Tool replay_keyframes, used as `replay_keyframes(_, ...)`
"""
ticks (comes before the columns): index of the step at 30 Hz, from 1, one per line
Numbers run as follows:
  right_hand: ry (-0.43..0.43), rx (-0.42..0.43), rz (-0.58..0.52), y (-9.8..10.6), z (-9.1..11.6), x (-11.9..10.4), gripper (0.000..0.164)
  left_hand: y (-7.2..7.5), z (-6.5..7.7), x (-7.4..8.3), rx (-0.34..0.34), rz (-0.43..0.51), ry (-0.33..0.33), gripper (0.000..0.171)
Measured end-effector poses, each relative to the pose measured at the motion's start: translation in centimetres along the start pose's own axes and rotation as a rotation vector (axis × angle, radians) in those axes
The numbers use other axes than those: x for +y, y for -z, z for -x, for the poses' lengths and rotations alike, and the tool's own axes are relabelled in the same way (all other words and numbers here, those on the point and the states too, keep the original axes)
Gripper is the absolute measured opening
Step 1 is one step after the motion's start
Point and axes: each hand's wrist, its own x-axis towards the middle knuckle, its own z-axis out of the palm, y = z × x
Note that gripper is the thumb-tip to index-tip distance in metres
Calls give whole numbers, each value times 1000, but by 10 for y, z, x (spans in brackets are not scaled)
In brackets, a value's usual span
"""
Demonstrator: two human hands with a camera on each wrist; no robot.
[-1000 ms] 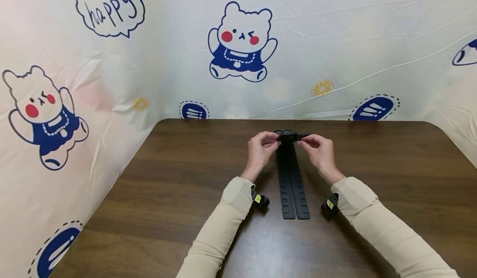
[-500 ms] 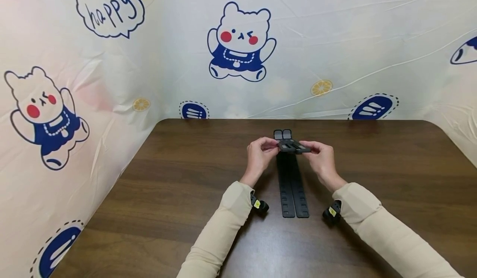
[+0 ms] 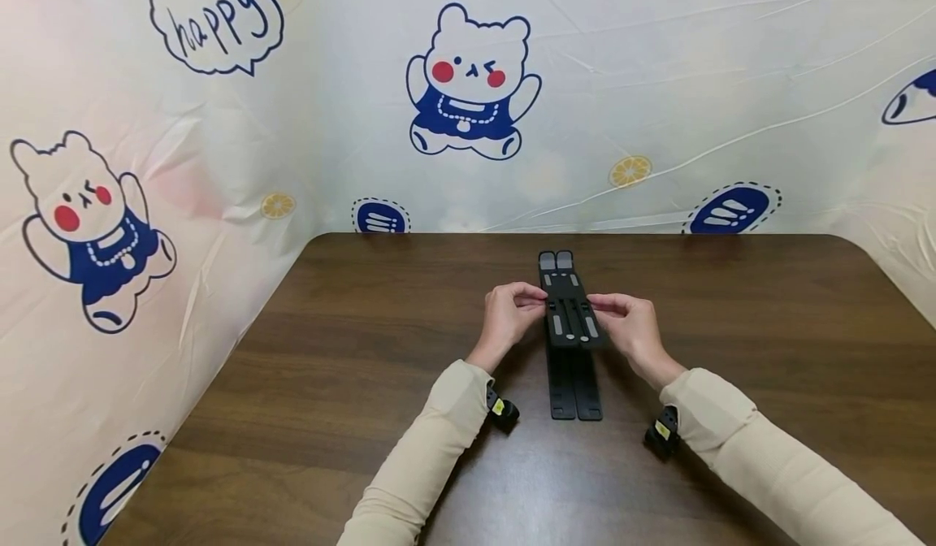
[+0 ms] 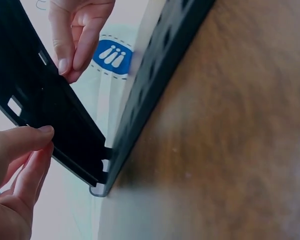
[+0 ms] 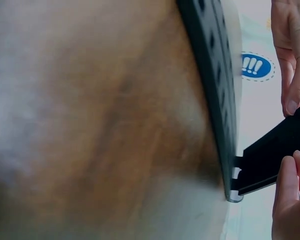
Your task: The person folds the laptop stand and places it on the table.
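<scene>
A black folding laptop stand [image 3: 566, 288] stands on the table, its upper plate hinged at the far end and raised at a slant over two long base rails [image 3: 563, 387]. Grey pads show on the plate's top face. My left hand [image 3: 506, 320] pinches the plate's left edge between thumb and fingers. On the opposite edge, my right hand [image 3: 633, 327] holds the plate in a similar pinch. The left wrist view shows the plate's dark underside [image 4: 45, 100] and the hinge joining it to the notched rail [image 4: 155, 80]. In the right wrist view the plate [image 5: 270, 155] angles away from the rail.
The brown wooden table [image 3: 351, 351] extends around the stand on all sides. Behind it hangs a pale curtain [image 3: 621, 83] printed with cartoon bears. A small black camera sits on each wrist, the left camera [image 3: 503, 409] and the right camera [image 3: 662, 432].
The upper plate has swung toward me and down over the rails, both hands moving with it. Its top face, first seen almost edge-on, now shows with its grey pads.
</scene>
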Motion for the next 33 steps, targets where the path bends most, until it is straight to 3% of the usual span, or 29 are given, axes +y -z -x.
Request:
replay_keyframes(8, -12, -31, 10, -2, 1, 7, 25, -2, 2, -3, -50, -40, 96, 11)
replay_keyframes(24, -9, -108, 12, -2, -1, 12, 28, -3, 3, -6, -105, -84, 135, 13)
replay_keyframes(33, -60, -174, 43, -1, -1, 14, 28, 0, 3, -7, -190, -127, 190, 21)
